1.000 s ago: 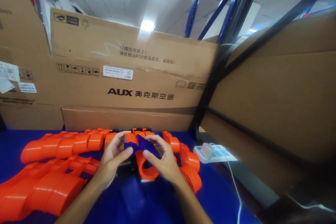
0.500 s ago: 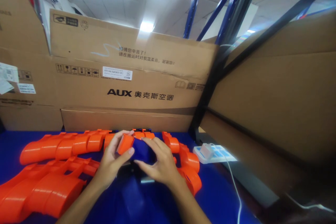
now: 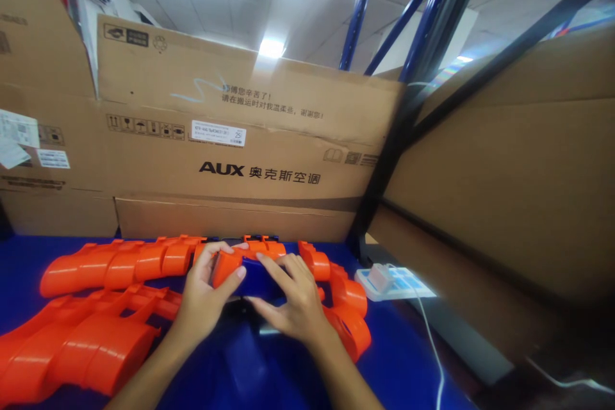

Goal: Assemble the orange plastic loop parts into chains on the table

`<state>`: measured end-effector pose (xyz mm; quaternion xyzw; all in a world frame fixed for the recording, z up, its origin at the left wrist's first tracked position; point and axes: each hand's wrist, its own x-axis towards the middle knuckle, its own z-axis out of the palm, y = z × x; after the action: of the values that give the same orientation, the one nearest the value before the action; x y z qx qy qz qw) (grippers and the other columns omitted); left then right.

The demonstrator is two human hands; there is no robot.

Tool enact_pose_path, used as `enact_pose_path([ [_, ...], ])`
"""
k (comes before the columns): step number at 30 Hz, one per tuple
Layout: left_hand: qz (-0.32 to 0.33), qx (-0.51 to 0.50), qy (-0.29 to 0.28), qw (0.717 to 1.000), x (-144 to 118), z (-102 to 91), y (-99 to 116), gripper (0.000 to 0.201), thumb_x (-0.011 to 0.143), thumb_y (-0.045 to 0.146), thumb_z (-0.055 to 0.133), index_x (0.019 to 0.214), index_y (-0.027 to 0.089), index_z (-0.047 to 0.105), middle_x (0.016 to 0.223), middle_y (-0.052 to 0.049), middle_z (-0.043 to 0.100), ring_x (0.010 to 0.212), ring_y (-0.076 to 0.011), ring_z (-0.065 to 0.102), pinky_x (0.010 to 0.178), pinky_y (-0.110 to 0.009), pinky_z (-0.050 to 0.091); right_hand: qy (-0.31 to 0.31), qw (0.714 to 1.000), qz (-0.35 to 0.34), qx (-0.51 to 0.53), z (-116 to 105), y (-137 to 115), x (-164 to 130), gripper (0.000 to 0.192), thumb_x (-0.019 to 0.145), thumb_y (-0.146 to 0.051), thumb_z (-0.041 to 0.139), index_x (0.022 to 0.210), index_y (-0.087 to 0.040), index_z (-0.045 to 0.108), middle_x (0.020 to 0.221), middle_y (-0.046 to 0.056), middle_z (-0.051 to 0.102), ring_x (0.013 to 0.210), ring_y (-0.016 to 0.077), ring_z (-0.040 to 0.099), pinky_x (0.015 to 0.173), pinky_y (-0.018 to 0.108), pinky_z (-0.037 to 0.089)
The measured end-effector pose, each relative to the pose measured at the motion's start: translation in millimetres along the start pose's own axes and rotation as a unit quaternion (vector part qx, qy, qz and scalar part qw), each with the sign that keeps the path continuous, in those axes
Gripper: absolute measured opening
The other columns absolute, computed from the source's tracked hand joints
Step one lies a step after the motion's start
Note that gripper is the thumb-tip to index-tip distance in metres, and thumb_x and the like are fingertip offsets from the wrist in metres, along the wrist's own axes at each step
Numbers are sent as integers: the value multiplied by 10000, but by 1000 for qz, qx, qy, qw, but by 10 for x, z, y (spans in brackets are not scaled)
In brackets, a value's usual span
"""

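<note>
A: Begin with the largest item.

B: Cardboard, upright along the back of the table, probably serving as a screen.

A: And on the table?

B: Curved orange parts, lying to the left and right of the hands, likely kept there to be within reach. A power strip sits near the right edge, presumably to keep its cord off the work.

A: State of the hands?

B: Both grasping. The left hand holds an orange piece between thumb and fingers. The right hand spans a blue piece just beside it, presumably so that each hand steadies 1 side. Both pieces are midway between the rows; whether they are joined cannot be told.

A: Markings?

B: The cardboard reads "AUX 奥克斯空调" in bold. Higher up, 2 smaller lines open with "师傅您辛苦了!". On a white label between, "25" is legible; the finer print is too blurred.
</note>
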<state>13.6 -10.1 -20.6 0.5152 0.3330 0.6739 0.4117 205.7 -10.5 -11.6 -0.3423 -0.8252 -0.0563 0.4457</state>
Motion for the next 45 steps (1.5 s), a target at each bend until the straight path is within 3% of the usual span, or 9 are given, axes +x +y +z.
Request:
enact_pose_path([
  [7,-29,-110,-33,993,-33,-5,49,472,833,414,699,1260,233,614,1334,-114,632,1267,-317,549,1062,-412,418,9,983,96,158,-50,-28,59,641,779,-449,766,1364,-266,580,1173,117,672,1043,309,628,938,474,504],
  [10,-59,-147,-68,985,-51,-38,25,495,826,405,707,1280,227,627,1293,-110,667,1232,-325,580,1015,-396,464,-46,934,170,312,-39,-28,47,431,903,-532,597,1207,-240,680,1122,82,717,1043,286,655,921,428,522],
  [14,-118,-144,-83,979,-38,-31,-5,468,751,343,798,1180,192,687,1095,-115,752,1017,-301,694,869,-365,546,-111,862,311,384,53,-35,-27,553,944,-646,427,833,-196,728,760,39,707,768,222,664,707,336,552],
  [18,-134,-144,27,980,32,-3,26,456,697,386,838,1064,154,698,920,-82,768,805,-232,723,746,-315,572,-72,891,243,377,36,-52,-7,501,964,-617,413,1171,-242,674,1105,73,703,1037,252,646,897,383,525],
  [22,-129,-170,105,971,122,-53,26,402,690,401,842,956,157,666,678,23,691,502,-107,604,608,-251,558,-26,953,79,290,-97,-65,56,651,851,-566,643,1397,-236,510,1378,134,560,1226,319,558,1009,460,474],
  [28,-151,-184,124,963,198,-153,-70,382,737,448,803,946,161,661,655,36,674,436,-82,561,559,-228,553,7,983,-4,183,-58,-78,33,605,745,-384,821,1292,-242,606,1191,124,694,1094,317,648,983,476,504],
  [34,-179,-151,23,972,166,-116,-2,521,839,545,661,1195,166,628,1124,-138,710,691,-189,707,511,-275,561,147,962,166,159,40,112,9,450,834,-394,715,1225,-187,633,1009,105,748,823,247,722,776,382,593],
  [38,-148,-120,3,982,135,-113,16,506,872,537,616,1220,169,601,1050,-128,713,611,-158,653,442,-246,500,219,925,286,123,-93,285,96,585,848,-485,665,1319,-164,532,899,73,752,715,209,713,637,310,570],
  [45,-136,-146,-7,980,87,-125,1,338,861,466,654,1014,166,628,847,-56,693,582,-135,604,447,-217,451,98,912,366,-154,-261,506,127,622,906,-597,515,1403,-223,494,785,47,727,708,245,690,637,300,445],
])
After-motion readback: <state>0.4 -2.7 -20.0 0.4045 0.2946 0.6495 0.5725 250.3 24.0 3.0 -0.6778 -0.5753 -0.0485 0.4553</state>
